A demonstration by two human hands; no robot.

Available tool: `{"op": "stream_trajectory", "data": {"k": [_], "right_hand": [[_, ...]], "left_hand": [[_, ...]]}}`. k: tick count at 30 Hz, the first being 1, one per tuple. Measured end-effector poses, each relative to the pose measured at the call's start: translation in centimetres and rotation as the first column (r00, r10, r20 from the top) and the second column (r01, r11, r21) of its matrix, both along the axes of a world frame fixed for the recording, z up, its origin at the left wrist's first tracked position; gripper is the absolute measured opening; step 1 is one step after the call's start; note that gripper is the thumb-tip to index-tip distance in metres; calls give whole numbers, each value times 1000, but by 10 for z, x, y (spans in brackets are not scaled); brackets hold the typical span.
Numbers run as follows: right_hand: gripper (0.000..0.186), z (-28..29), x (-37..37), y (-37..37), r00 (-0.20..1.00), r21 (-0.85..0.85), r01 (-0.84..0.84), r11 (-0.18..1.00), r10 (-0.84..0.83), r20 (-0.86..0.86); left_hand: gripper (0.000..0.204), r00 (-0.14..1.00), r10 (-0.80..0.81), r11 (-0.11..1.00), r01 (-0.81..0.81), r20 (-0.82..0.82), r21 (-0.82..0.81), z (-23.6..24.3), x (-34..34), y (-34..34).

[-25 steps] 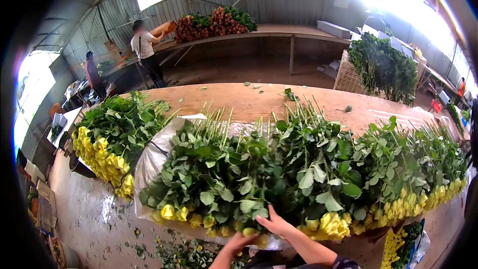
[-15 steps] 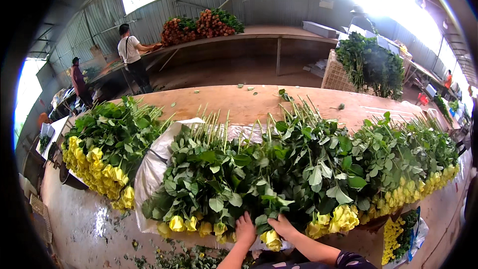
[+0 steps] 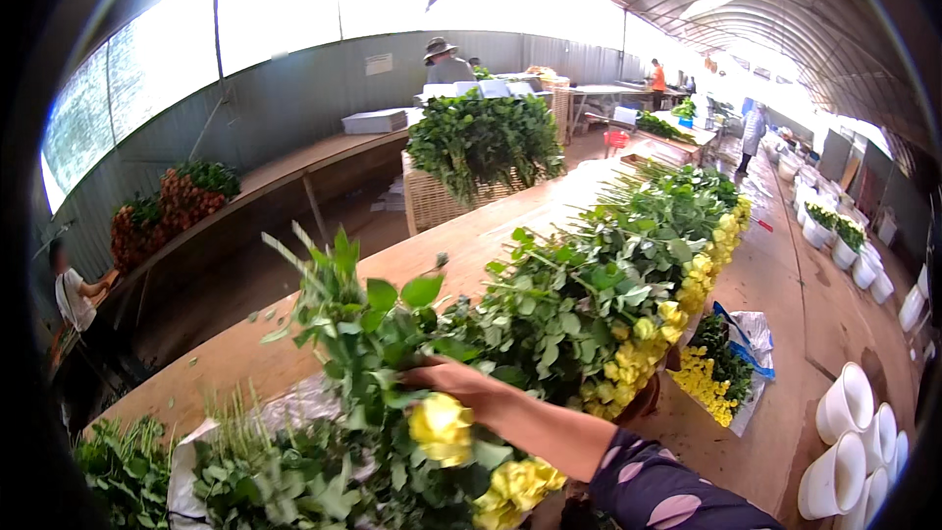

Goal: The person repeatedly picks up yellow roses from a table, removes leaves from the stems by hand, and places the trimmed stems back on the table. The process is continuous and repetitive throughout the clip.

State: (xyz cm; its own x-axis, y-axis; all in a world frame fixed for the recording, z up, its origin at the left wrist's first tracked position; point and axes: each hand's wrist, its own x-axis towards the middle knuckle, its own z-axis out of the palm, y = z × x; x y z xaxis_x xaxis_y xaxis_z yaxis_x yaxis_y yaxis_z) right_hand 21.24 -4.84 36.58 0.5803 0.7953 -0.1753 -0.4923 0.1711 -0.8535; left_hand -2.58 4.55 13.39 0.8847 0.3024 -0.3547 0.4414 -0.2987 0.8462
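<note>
My right hand (image 3: 446, 383) reaches out from the lower right, closed around the leafy stem of a yellow rose (image 3: 442, 429). The bloom hangs below my fingers, while the leafy cut stem end rises above them, slightly blurred; leaves partly cover my fingertips. Whether more than one stem is in the grip I cannot tell. Under and beside it lies a heap of roses (image 3: 275, 481) on a pale plastic sheet (image 3: 184, 476). More yellow roses (image 3: 628, 373) lie in a long row to the right, blooms toward me. My left hand is out of the picture.
The wooden table (image 3: 392, 270) runs off to the far right. Beyond it, a woven crate (image 3: 424, 206) stands under green foliage (image 3: 483, 142). White buckets (image 3: 844, 404) stand on the right floor near a bundle of yellow flowers (image 3: 708, 383). Several people work farther off.
My view has swung to the right. My right hand has lifted from the rose heap and now holds a rose up over the table. My left hand has gone out of view.
</note>
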Motion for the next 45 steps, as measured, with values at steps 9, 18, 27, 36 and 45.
{"op": "stream_trajectory", "data": {"k": [9,18,27,36,45], "right_hand": [[39,67,173,-331,618,-551,723,416,-33,786],[39,81,411,-610,-27,-22,985,172,274,961],[88,-19,553,-659,414,-148,830,-538,416,810],[42,15,337,-500,-142,54,847,528,126,982],[45,-42,-48,-127,521,-511,-506,695,718,461]], "left_hand": [[42,971,235,964,-228,-41,140,14,90,-57],[44,884,462,866,-429,-79,256,51,179,-128],[47,700,713,691,-691,-43,213,36,94,-130],[43,498,829,324,-800,-255,-505,5,7,-69],[43,859,502,826,-511,-101,-238,-28,-80,-21]]}}
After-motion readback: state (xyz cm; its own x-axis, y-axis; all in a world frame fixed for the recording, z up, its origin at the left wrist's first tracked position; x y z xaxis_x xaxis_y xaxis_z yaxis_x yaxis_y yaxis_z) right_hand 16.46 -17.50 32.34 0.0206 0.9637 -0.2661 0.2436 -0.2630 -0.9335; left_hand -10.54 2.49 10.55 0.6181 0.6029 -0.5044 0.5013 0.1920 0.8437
